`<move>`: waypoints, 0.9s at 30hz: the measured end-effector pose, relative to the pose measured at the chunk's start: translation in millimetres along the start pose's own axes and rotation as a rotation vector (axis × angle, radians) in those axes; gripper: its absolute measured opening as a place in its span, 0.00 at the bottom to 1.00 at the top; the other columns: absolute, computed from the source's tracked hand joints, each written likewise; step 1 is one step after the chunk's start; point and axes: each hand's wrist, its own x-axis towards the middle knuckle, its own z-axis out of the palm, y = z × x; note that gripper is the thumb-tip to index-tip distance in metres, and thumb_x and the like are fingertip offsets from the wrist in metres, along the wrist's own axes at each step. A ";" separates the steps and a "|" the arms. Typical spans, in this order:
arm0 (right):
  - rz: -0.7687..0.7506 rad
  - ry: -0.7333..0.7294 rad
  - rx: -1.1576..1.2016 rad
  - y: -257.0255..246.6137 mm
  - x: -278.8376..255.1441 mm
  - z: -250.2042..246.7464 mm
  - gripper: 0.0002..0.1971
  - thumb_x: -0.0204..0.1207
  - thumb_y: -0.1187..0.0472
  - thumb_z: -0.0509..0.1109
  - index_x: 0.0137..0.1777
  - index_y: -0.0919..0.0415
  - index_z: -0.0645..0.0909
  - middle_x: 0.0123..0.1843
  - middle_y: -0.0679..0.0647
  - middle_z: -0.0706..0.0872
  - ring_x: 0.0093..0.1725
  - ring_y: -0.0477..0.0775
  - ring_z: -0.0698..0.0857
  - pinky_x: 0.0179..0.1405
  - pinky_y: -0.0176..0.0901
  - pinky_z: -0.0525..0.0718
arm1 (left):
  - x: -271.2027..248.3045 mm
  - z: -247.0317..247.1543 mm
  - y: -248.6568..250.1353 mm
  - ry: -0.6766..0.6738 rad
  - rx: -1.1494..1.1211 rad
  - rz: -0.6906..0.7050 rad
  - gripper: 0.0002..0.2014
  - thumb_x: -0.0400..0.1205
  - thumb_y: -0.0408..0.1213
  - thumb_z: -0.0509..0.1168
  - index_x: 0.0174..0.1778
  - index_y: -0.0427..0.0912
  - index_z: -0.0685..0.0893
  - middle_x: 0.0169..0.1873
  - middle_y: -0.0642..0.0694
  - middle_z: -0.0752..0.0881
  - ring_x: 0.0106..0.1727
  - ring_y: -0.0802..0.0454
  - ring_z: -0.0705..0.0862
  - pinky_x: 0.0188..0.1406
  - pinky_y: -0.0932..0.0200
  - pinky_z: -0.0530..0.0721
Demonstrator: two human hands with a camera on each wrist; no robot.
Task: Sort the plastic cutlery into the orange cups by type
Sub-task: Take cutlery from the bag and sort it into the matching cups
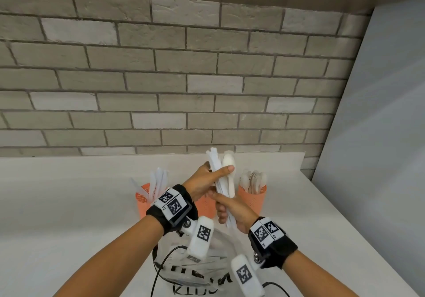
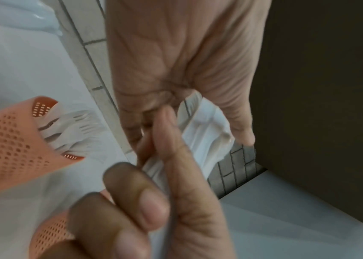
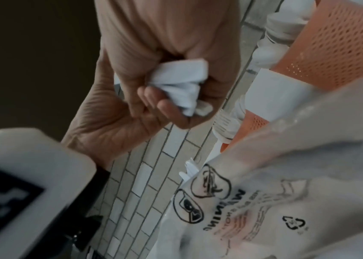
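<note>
In the head view both hands hold one bundle of white plastic cutlery upright above the cups; a spoon bowl and flat handles show at its top. My left hand grips the upper part, thumb across the front. My right hand grips the lower part. The left orange cup holds knives and the right orange cup holds spoons. A middle orange cup is mostly hidden behind the hands. The left wrist view shows the bundle and a cup of forks. The right wrist view shows the handle ends.
A clear printed plastic bag lies on the white counter near the front, under my forearms, with black cables across it. A grey brick wall stands behind the cups. A pale panel closes off the right side.
</note>
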 end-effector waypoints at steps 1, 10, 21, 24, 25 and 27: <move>-0.041 0.040 0.002 -0.4 1.2 -1.8 0.05 0.77 0.59 0.70 0.47 0.59 0.77 0.17 0.45 0.69 0.15 0.43 0.67 0.16 0.33 0.67 | 1.7 -1.6 0.9 0.059 -0.012 0.014 0.23 0.77 0.43 0.69 0.65 0.40 0.73 0.53 0.40 0.85 0.52 0.47 0.85 0.49 0.57 0.86; -0.176 0.202 -0.077 -3.0 5.4 -7.5 0.11 0.74 0.60 0.73 0.34 0.61 0.76 0.19 0.51 0.73 0.15 0.45 0.70 0.17 0.36 0.71 | 4.3 -1.2 9.6 0.294 0.058 0.196 0.11 0.75 0.42 0.72 0.50 0.45 0.81 0.39 0.49 0.83 0.36 0.56 0.81 0.31 0.65 0.80; -0.173 0.168 0.062 -1.9 -2.3 -9.3 0.17 0.79 0.47 0.63 0.36 0.60 0.77 0.21 0.50 0.76 0.16 0.45 0.72 0.17 0.35 0.72 | 8.0 1.6 8.7 0.256 -0.045 0.201 0.03 0.79 0.30 0.67 0.42 0.41 0.81 0.36 0.44 0.85 0.28 0.59 0.86 0.30 0.66 0.86; -0.168 0.183 0.069 -1.0 -1.6 -11.7 0.20 0.80 0.44 0.60 0.37 0.60 0.78 0.21 0.50 0.78 0.16 0.46 0.74 0.17 0.36 0.74 | 8.0 2.7 7.1 0.252 -0.067 0.189 0.05 0.81 0.30 0.65 0.51 0.36 0.81 0.37 0.44 0.86 0.28 0.61 0.87 0.29 0.68 0.86; -0.166 0.190 0.066 -0.5 -1.5 -11.8 0.20 0.80 0.44 0.60 0.37 0.61 0.78 0.21 0.50 0.78 0.16 0.46 0.74 0.17 0.35 0.74 | 8.3 3.1 6.6 0.247 -0.060 0.180 0.08 0.81 0.30 0.65 0.54 0.34 0.81 0.38 0.44 0.86 0.30 0.59 0.87 0.30 0.68 0.86; -0.164 0.207 0.051 1.4 -0.1 -12.2 0.20 0.79 0.45 0.61 0.38 0.61 0.78 0.21 0.50 0.78 0.16 0.45 0.73 0.16 0.35 0.73 | 8.1 4.0 5.4 0.231 -0.013 0.161 0.11 0.82 0.32 0.63 0.58 0.33 0.81 0.40 0.45 0.86 0.36 0.55 0.86 0.33 0.67 0.86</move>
